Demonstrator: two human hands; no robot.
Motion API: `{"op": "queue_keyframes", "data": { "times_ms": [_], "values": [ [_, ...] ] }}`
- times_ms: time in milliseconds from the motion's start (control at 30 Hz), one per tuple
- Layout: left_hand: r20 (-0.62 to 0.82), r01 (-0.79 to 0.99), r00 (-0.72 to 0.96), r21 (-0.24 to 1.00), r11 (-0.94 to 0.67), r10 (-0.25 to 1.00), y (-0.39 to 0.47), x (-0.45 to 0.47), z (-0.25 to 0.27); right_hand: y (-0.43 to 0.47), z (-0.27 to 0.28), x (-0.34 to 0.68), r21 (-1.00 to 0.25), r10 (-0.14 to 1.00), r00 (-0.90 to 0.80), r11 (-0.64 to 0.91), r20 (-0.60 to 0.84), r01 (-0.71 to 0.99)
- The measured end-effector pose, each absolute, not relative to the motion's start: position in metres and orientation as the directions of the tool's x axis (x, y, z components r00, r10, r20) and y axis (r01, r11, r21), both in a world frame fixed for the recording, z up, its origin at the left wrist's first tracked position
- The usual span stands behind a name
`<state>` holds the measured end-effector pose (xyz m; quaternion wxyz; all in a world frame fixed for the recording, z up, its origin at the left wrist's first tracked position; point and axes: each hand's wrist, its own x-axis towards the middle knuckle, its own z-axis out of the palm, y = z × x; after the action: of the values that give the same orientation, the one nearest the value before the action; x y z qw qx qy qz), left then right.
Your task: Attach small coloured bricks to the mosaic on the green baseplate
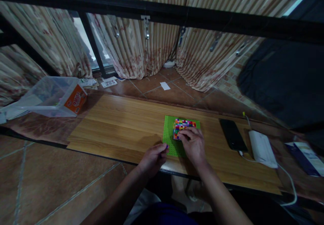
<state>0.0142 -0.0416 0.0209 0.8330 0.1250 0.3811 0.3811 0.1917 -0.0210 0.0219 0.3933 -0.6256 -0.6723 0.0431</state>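
A green studded baseplate (166, 130) lies on the wooden board, with a block of small multicoloured building bricks (182, 123) built up on it. My right hand (193, 144) is over the block's near side, thumb and fingertips pinched together at its surface. Whatever the pinch holds, if anything, is hidden by the fingers. At the plate's near left corner my left hand (155, 158) is closed, with a small purple brick (167, 146) showing between thumb and forefinger.
The wooden board (118, 123) spans the table. To the right lie a black phone (233, 134) on a cable, a white power bank (262, 148) and a blue-and-white packet (305, 158). A clear plastic bin (54, 95) with an orange label stands at the left. Striped curtains (141, 49) hang behind.
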Motion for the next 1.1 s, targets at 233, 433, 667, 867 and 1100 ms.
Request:
{"op": "queue_keyframes", "data": {
  "times_ms": [233,433,667,867,1100],
  "values": [
    [-0.528,-0.541,0.436,0.494,0.681,0.729,-0.042,0.014,0.02,-0.022,0.022,0.191,-0.49,0.87,0.054,0.224,0.49,0.842],
    [-0.528,-0.544,0.438,0.489,0.682,0.727,-0.042,0.013,0.019,-0.03,0.021,0.186,-0.319,0.862,-0.029,0.218,0.506,0.922],
    [-0.539,-0.535,0.428,0.496,0.684,0.726,-0.042,0.015,0.017,-0.037,0.025,0.179,-0.068,0.874,-0.144,0.197,0.463,0.978],
    [-0.532,-0.52,0.419,0.523,0.675,0.736,-0.042,0.017,0.018,-0.035,0.034,0.181,-0.041,0.888,-0.178,0.215,0.423,0.976],
    [-0.525,-0.486,0.413,0.564,0.668,0.744,-0.041,0.018,0.021,-0.064,0.025,0.162,-0.439,0.869,-0.003,0.253,0.495,0.862]
  ]
}}
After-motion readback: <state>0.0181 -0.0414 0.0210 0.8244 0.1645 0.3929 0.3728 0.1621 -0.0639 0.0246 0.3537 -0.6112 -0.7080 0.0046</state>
